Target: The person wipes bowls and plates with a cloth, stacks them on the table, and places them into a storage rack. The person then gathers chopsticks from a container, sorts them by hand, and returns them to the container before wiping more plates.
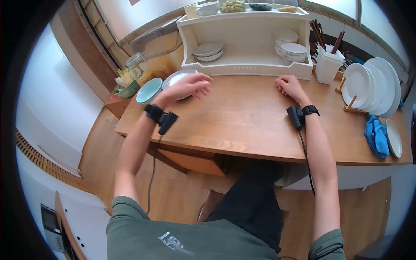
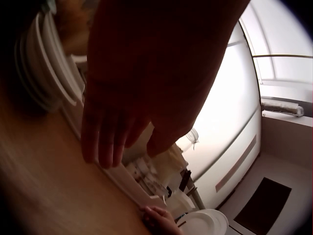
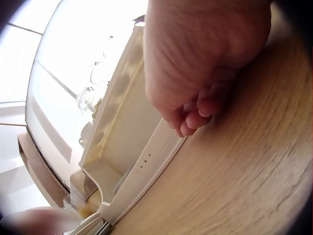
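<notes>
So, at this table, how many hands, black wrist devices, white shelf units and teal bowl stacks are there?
Left hand and right hand: 2
Black wrist devices: 2
White shelf units: 1
Teal bowl stacks: 1
Total: 6

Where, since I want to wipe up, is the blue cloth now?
In the head view, the blue cloth lies at the right of the table, beside a small plate and in front of the plate rack.

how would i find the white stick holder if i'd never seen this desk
Start at the white shelf unit along the back of the wooden desk. In the head view, the holder stands just off its right end, before the upright white plates. It is box-shaped, with dark sticks rising above it, unlike the round plates.
</notes>
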A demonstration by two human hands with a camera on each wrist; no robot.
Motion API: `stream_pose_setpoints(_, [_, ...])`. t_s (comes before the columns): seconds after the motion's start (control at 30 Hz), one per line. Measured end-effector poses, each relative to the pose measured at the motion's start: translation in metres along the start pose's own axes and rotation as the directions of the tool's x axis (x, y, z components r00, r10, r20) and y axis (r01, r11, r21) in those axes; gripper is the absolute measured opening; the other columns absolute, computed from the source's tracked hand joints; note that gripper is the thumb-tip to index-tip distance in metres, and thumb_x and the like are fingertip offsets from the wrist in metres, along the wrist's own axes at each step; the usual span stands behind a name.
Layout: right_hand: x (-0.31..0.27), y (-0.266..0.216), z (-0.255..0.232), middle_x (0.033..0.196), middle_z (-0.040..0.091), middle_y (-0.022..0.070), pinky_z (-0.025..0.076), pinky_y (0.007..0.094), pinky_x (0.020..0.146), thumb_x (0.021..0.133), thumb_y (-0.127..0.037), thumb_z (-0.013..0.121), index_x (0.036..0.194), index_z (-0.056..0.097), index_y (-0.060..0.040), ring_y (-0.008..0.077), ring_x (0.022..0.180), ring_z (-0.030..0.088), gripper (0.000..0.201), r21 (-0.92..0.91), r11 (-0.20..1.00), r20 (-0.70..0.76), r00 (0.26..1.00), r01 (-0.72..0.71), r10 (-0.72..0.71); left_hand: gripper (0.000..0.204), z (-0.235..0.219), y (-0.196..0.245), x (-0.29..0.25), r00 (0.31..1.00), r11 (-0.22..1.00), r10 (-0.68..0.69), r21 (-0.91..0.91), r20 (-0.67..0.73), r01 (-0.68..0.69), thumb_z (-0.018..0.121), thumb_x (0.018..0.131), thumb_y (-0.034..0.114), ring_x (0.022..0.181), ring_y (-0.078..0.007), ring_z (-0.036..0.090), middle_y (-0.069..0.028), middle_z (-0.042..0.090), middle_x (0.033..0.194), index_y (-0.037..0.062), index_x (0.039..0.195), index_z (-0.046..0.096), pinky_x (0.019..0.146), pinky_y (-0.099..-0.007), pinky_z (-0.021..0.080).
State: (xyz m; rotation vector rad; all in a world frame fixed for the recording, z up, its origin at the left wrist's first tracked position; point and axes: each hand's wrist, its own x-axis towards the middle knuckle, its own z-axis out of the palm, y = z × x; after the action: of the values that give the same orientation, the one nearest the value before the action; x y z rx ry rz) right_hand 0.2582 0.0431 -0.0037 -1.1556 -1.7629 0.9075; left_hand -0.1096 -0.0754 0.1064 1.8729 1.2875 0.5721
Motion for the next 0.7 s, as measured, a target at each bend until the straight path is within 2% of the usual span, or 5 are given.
stream_pose_setpoints(0.23, [-0.004, -0.006, 0.001, 0.061, 0.062, 0.0049, 0.045, 0.0247, 0.046, 0.086, -0.014, 0.057, 0.087, 0.068, 0.0019, 0.0096, 0.05, 0.055, 0.019, -0.015, 1.0, -0.003, 1.0, -0.003, 0.002, 0.059, -0.073, -0.04, -0.033, 0.953, 0.805, 0.081, 0.583, -0.291, 0.109, 0.06, 0.09, 0.035, 0.121, -0.0258, 0.047, -0.0174, 0.05, 0.129, -0.0034, 0.132, 0.043, 0.103, -0.035, 0.036])
stream_pose_setpoints(0.3, [-0.005, -0.006, 0.0, 0.061, 0.062, 0.005, 0.045, 0.0248, 0.046, 0.086, -0.014, 0.057, 0.086, 0.068, 0.0021, 0.0097, 0.05, 0.055, 0.019, -0.007, 1.0, -0.014, 1.0, 0.002, -0.002, 0.085, -0.069, -0.046, -0.031, 0.972, 0.708, -0.031, 0.682, -0.234, 0.186, 0.059, 0.083, 0.054, 0.137, -0.0345, 0.026, -0.0226, 0.031, 0.145, -0.0024, 0.14, 0.031, 0.112, -0.039, 0.022])
stream_pose_setpoints(0.43, [-0.009, -0.001, -0.004, 0.061, 0.062, 0.0055, 0.046, 0.0249, 0.047, 0.085, -0.014, 0.058, 0.084, 0.068, 0.0027, 0.01, 0.05, 0.056, 0.019, -0.011, 1.0, -0.045, 0.999, 0.007, -0.007, 0.085, -0.049, -0.062, -0.02, 0.952, 0.611, -0.176, 0.73, -0.252, 0.306, 0.054, 0.086, 0.056, 0.14, -0.0338, 0.017, -0.0216, 0.023, 0.149, 0.006, 0.146, 0.021, 0.111, -0.0557, 0.013])
stream_pose_setpoints(0.57, [-0.018, 0.002, -0.009, 0.061, 0.062, 0.0054, 0.046, 0.0252, 0.047, 0.085, -0.014, 0.058, 0.083, 0.067, 0.0028, 0.01, 0.05, 0.056, 0.019, 0.031, 1.0, -0.041, 0.999, 0.005, -0.003, 0.062, -0.043, -0.091, -0.017, 0.974, 0.551, -0.022, 0.81, -0.224, 0.199, 0.051, 0.093, 0.035, 0.134, -0.0375, 0.03, -0.0198, 0.031, 0.145, 0.0103, 0.143, 0.026, 0.103, -0.0629, 0.024])
stream_pose_setpoints(0.7, [-0.018, -0.001, -0.012, 0.061, 0.062, 0.0053, 0.045, 0.0252, 0.046, 0.085, -0.013, 0.057, 0.082, 0.067, 0.0033, 0.01, 0.05, 0.055, 0.019, 0.02, 1.0, -0.036, 0.999, 0.012, -0.012, 0.048, -0.036, -0.089, -0.019, 0.96, 0.517, 0.217, 0.855, -0.175, 0.038, 0.053, 0.091, 0.018, 0.119, -0.0394, 0.047, -0.0209, 0.048, 0.132, 0.0068, 0.135, 0.039, 0.098, -0.0481, 0.039])
